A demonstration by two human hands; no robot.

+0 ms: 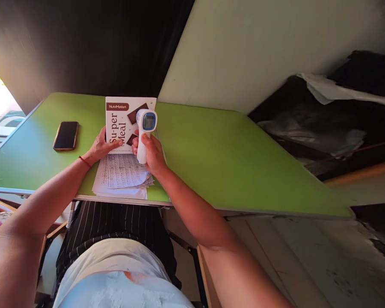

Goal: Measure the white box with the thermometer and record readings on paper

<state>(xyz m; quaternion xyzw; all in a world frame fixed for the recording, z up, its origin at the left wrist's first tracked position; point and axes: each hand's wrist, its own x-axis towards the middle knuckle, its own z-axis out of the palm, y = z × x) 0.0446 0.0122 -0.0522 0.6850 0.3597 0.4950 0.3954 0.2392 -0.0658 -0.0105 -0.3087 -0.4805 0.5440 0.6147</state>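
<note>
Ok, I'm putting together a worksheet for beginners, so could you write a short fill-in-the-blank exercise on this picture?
1. The right hand grips a white handheld thermometer whose screen has a ____ border.
2. The left hand has its thumb on a white box printed "Su-per ____".
3. The phone lies on a ____ tabletop.
4. A thin ____ band circles the left wrist.

Missing words: blue; Meal; green; red.

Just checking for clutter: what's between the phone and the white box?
In the head view: green tabletop beside the phone, then your left hand at the left edge of the white box.
</note>
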